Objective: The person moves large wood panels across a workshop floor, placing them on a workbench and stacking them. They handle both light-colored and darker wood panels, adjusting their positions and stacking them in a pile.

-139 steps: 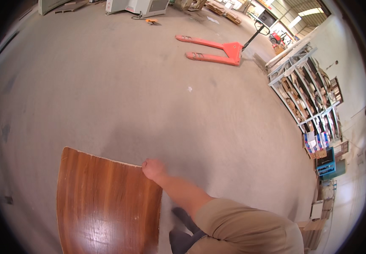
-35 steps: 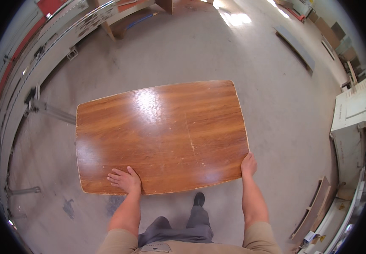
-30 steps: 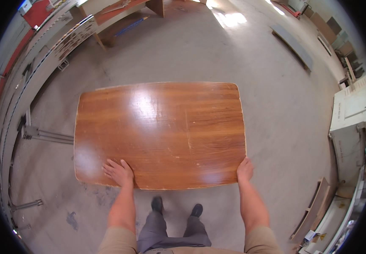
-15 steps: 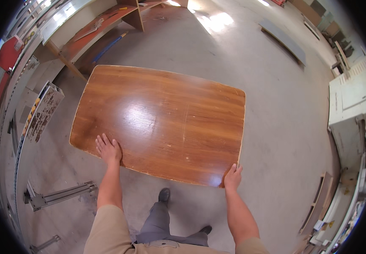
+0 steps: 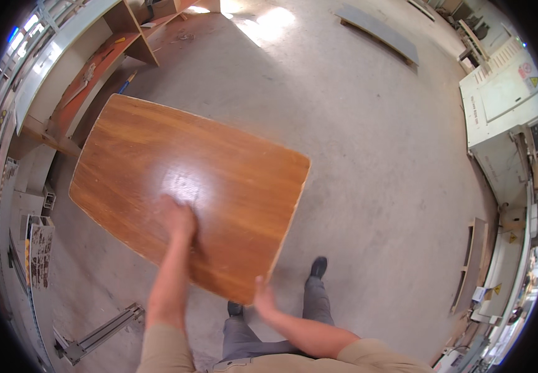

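A brown wood-grain board (image 5: pixel 244 186) with rounded corners and a pale, worn edge lies flat in front of me, above the floor. What bears it is hidden beneath. My left hand (image 5: pixel 180 219) is over its top face, left of the middle, close to the bright glare; its fingers are smeared by motion. At the near right corner, my right hand (image 5: pixel 264 299) grips the board's edge, with a digit pointing up along the rim. Its other fingers are partly hidden.
Wooden shelving (image 5: pixel 98 74) with an orange-brown surface stands far left, next to the board. A grey panel (image 5: pixel 377 34) lies on the floor at the back. A white machine cabinet (image 5: pixel 505 105) stands right. Metal rails (image 5: pixel 104 332) sit low at the left.
The board has shifted left and turned, its right end coming nearer to me. My left hand has moved from the near edge onto the top face; my right hand has moved left with the corner.
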Demonstrator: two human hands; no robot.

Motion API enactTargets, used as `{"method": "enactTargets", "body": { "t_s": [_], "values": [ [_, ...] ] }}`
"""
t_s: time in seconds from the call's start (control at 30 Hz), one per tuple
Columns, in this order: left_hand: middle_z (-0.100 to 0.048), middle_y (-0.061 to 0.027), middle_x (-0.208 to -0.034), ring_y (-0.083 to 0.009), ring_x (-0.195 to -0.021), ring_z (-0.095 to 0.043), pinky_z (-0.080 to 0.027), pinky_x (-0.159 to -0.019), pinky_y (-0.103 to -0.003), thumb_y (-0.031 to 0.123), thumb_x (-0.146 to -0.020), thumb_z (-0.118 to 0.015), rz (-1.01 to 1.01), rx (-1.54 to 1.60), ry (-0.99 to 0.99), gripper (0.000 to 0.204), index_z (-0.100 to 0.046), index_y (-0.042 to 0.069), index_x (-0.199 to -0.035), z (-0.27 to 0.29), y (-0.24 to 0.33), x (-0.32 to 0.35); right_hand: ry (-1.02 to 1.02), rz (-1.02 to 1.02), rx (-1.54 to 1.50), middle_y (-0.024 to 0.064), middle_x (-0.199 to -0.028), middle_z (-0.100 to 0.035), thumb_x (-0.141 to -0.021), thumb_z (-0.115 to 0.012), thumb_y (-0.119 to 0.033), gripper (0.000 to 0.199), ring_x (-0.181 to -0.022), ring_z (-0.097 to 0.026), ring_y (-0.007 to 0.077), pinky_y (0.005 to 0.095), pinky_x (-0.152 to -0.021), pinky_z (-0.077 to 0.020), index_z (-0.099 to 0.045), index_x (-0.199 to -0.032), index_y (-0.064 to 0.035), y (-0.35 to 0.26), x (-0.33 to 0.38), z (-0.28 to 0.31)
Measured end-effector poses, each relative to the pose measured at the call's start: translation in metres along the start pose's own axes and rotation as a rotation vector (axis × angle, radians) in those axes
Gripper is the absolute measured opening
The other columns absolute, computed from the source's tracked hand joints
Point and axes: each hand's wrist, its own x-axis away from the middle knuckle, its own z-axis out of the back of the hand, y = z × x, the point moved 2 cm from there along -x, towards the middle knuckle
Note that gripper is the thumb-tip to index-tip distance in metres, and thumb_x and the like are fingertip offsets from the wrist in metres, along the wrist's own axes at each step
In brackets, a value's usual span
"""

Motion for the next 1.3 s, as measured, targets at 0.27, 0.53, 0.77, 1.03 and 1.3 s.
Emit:
{"method": "enactTargets", "body": {
  "t_s": [0.27, 0.53, 0.77, 1.03, 1.3],
  "values": [
    [-0.012, -0.0157, -0.159, -0.0323, -0.147, -0.006, -0.007, -0.118, -0.049, 0.040, -0.095, -0.043, -0.072, 0.039, 0.129, 0.068, -0.023, 0.006, -0.150, -0.026, 0.067, 0.047, -0.824, -0.076, 0.297, 0.0091, -0.105, -0.066, -0.097, -0.050, -0.027, 0.038, -0.091, -0.065, 0.0195, 0.0342, -0.077, -0.0520, -0.048, -0.129, -0.0062, 0.004, -0.140, 0.186],
    [-0.008, -0.0133, -0.159, -0.0350, -0.146, -0.008, -0.012, -0.115, -0.057, 0.045, -0.099, -0.035, 0.172, -0.021, 0.184, 0.067, -0.016, 0.008, -0.151, -0.053, 0.047, 0.032, 0.054, -0.113, 0.375, 0.0092, -0.090, -0.066, -0.095, -0.047, -0.028, 0.034, -0.075, -0.063, 0.0157, 0.0317, -0.065, -0.0489, -0.056, -0.119, -0.0052, -0.106, -0.305, 0.496],
    [-0.010, -0.0187, -0.158, -0.0405, -0.144, -0.010, -0.014, -0.115, -0.054, 0.047, -0.099, -0.036, 0.369, 0.010, 0.099, 0.071, -0.018, 0.000, -0.149, -0.047, 0.066, 0.019, -0.018, -0.122, 0.398, 0.0096, -0.099, -0.067, -0.096, -0.047, -0.024, 0.034, -0.081, -0.065, 0.0157, 0.0298, -0.063, -0.0482, -0.055, -0.123, -0.0062, -0.237, -0.347, 0.471],
    [-0.008, -0.0306, -0.154, -0.0481, -0.142, -0.009, -0.015, -0.115, -0.053, 0.055, -0.095, -0.040, 0.719, 0.276, -0.070, 0.081, -0.019, -0.001, -0.148, -0.006, 0.130, -0.068, -0.292, 0.027, 0.529, 0.0092, -0.098, -0.069, -0.092, -0.049, -0.019, 0.039, -0.079, -0.066, 0.0158, 0.0283, -0.068, -0.0498, -0.055, -0.127, -0.0031, -0.407, -0.439, 0.383],
    [0.000, -0.0299, -0.155, -0.0475, -0.143, 0.000, -0.010, -0.115, -0.056, 0.064, -0.094, -0.031, 0.785, 0.179, -0.075, 0.091, -0.006, -0.005, -0.149, -0.013, 0.175, -0.105, -0.365, 0.016, 0.752, 0.0051, -0.099, -0.067, -0.094, -0.047, -0.021, 0.039, -0.082, -0.064, 0.0121, 0.0276, -0.070, -0.0472, -0.054, -0.129, -0.0053, -0.588, -0.544, 0.314]
  ]
}}
